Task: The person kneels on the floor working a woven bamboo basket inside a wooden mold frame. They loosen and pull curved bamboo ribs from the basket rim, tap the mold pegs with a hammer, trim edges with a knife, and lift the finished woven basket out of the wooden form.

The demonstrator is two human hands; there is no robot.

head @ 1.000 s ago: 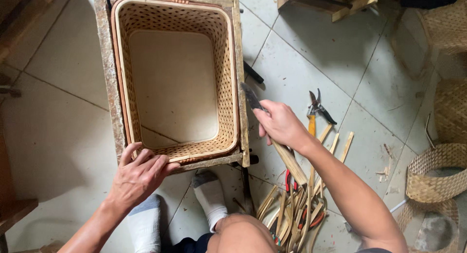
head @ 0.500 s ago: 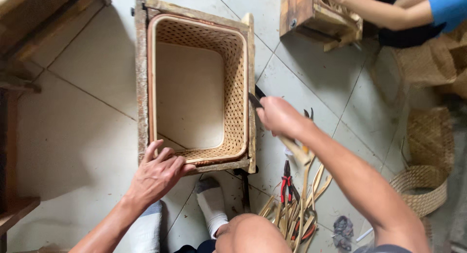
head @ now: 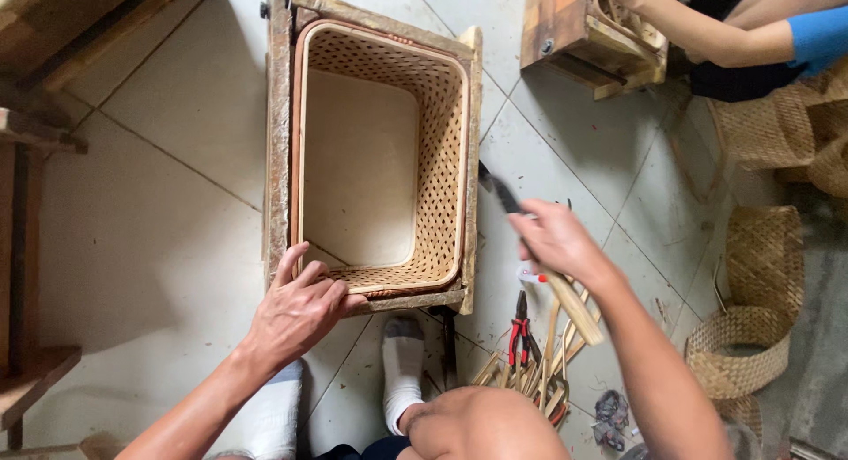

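A woven rattan basket (head: 442,151) with an open lattice wall sits inside a worn wooden frame (head: 279,133) on the tiled floor. My left hand (head: 300,305) rests flat on the near left corner of the frame and basket rim. My right hand (head: 552,239) is to the right of the frame, closed around a knife (head: 503,195) with a dark blade pointing up-left toward the frame's right side; its pale wooden handle sticks out below my wrist.
Bamboo strips and red-handled pliers (head: 521,332) lie on the floor by my feet in white socks (head: 402,367). Woven baskets (head: 746,336) stand at right. Another person's arms (head: 733,27) work on a wooden block at top right. Wooden furniture stands at left.
The view has shifted, so the basket sits further right in frame. My right hand with the knife has moved down and away from the frame's right edge. My left hand stays on the corner.
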